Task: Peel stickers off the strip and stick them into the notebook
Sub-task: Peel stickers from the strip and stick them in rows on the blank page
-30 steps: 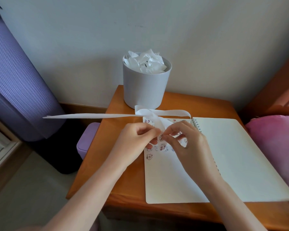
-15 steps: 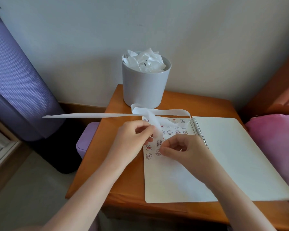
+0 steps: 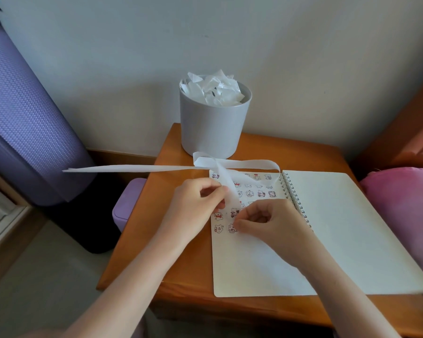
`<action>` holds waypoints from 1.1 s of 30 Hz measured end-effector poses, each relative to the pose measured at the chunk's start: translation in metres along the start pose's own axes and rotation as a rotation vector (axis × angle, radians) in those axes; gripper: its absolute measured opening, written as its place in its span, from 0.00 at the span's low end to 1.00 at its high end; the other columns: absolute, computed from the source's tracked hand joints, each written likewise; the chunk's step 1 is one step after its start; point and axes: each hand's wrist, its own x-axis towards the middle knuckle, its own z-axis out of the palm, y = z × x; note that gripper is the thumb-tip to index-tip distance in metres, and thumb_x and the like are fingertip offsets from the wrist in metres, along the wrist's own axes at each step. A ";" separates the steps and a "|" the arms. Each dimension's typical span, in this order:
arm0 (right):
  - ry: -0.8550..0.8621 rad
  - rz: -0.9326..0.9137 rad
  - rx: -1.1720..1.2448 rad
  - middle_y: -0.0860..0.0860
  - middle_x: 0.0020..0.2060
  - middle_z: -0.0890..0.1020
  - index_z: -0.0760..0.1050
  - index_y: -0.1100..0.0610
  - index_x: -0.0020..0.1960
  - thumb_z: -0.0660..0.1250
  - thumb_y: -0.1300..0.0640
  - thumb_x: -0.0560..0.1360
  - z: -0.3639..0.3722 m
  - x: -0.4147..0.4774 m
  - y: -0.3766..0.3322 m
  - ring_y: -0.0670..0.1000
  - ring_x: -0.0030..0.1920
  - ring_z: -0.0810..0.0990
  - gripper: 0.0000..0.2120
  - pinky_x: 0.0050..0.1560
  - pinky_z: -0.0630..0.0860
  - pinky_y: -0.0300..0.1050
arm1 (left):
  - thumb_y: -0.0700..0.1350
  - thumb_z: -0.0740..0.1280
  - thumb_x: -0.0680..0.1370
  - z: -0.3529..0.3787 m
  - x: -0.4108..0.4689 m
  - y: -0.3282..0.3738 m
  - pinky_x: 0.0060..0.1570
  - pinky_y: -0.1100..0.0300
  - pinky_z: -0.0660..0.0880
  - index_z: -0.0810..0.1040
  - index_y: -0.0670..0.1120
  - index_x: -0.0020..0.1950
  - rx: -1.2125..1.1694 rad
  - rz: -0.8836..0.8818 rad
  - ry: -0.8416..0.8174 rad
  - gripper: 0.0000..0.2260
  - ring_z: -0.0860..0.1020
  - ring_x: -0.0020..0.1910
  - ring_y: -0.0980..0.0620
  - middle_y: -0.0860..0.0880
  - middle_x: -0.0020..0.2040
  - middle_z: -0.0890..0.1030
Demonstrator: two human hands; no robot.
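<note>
The strip (image 3: 230, 191) is thin white backing paper, very light and floppy. It rises from the left hand (image 3: 193, 208), loops beyond both hands and trails out past the left one. It will likely crease or tear easily, so it is best held by the edge, close to the next sticker. The left hand pinches it between thumb and fingers. The right hand (image 3: 271, 224), fingers curled, pinches a small sticker (image 3: 232, 228) down on the notebook (image 3: 254, 264) page under both hands. Beyond the hands stands a grey tub (image 3: 213, 128) of paper scraps. No writing is readable, only small cartoon animals.
</note>
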 end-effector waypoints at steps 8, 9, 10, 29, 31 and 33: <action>0.065 -0.059 -0.069 0.44 0.28 0.77 0.81 0.55 0.38 0.73 0.60 0.70 0.008 -0.005 0.002 0.38 0.28 0.71 0.03 0.30 0.65 0.28 | 0.44 0.66 0.76 0.001 0.000 0.000 0.45 0.60 0.79 0.83 0.47 0.42 -0.001 -0.001 0.005 0.07 0.81 0.36 0.58 0.50 0.34 0.83; 0.072 -0.064 -0.083 0.44 0.29 0.76 0.81 0.54 0.39 0.72 0.60 0.70 0.009 -0.005 0.002 0.37 0.29 0.72 0.03 0.30 0.65 0.28 | 0.44 0.66 0.76 0.001 0.000 0.000 0.45 0.60 0.79 0.83 0.47 0.42 -0.001 -0.002 0.007 0.07 0.81 0.36 0.58 0.50 0.34 0.83; 0.079 -0.068 -0.100 0.44 0.30 0.77 0.80 0.54 0.39 0.73 0.59 0.70 0.009 -0.005 0.003 0.37 0.29 0.72 0.03 0.31 0.66 0.29 | 0.44 0.66 0.76 0.001 0.000 0.000 0.45 0.60 0.79 0.83 0.48 0.42 0.001 -0.001 0.008 0.07 0.81 0.36 0.58 0.51 0.34 0.83; 0.191 -0.060 -0.346 0.44 0.34 0.73 0.67 0.48 0.43 0.72 0.39 0.66 0.022 -0.003 0.001 0.44 0.36 0.72 0.18 0.37 0.66 0.43 | 0.45 0.65 0.76 0.003 -0.001 -0.001 0.46 0.57 0.79 0.83 0.47 0.41 0.068 0.019 0.057 0.08 0.80 0.36 0.58 0.52 0.34 0.82; 0.172 -0.062 -0.345 0.44 0.35 0.75 0.68 0.47 0.45 0.71 0.42 0.68 0.020 -0.003 0.001 0.45 0.38 0.73 0.15 0.38 0.67 0.42 | 0.45 0.65 0.76 0.003 -0.002 -0.001 0.46 0.57 0.79 0.83 0.47 0.42 0.084 0.016 0.059 0.08 0.80 0.37 0.58 0.53 0.34 0.82; 0.154 -0.062 -0.344 0.44 0.37 0.76 0.69 0.47 0.46 0.71 0.44 0.70 0.020 -0.004 0.001 0.44 0.39 0.74 0.13 0.39 0.68 0.42 | 0.46 0.65 0.76 0.003 -0.002 -0.001 0.47 0.57 0.79 0.83 0.48 0.42 0.103 0.016 0.055 0.08 0.80 0.37 0.59 0.54 0.35 0.82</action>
